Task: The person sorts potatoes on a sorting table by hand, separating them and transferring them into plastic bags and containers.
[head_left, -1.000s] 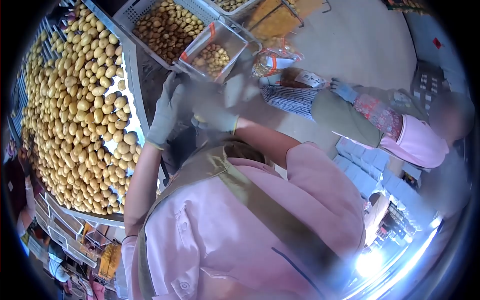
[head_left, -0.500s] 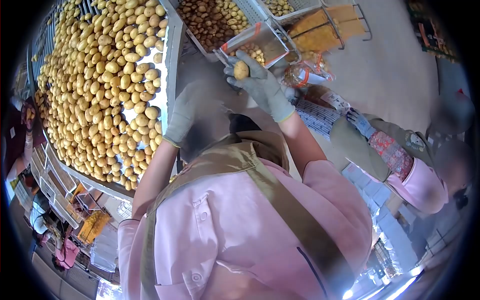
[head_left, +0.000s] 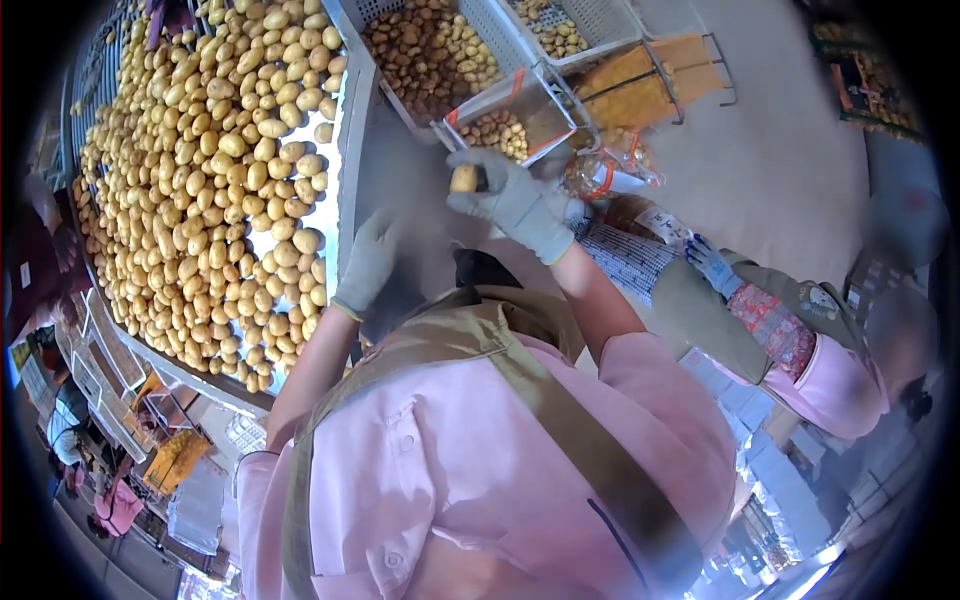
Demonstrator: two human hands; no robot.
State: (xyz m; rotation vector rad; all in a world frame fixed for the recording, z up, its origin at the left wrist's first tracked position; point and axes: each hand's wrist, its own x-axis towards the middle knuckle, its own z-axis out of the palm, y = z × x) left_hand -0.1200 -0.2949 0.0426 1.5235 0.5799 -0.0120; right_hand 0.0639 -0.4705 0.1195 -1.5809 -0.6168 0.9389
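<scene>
My right hand (head_left: 520, 205), in a pale work glove, grips a potato (head_left: 464, 179) between thumb and fingers, close to a small bin (head_left: 548, 143) part filled with potatoes. A dark patch shows beside the potato; I cannot make out what it is. My left hand (head_left: 368, 262), also gloved, is beside the raised edge (head_left: 358, 110) of the sorting table. Its fingers are blurred and partly turned away, so their grip does not show. To the left, many yellow potatoes (head_left: 215, 200) cover the table.
Crates (head_left: 497, 45) of potatoes stand beyond the bin. Past them are an orange mesh sack on a wire frame (head_left: 640, 85) and a bagged pack (head_left: 610, 175). At right sits a co-worker, a gloved hand (head_left: 710, 265) near a filled bag. Other people work at far left.
My right hand has drawn back slightly from the small bin with the potato and turned it. My left hand has shifted slightly down. A purple-gloved hand appears at the table's far end.
</scene>
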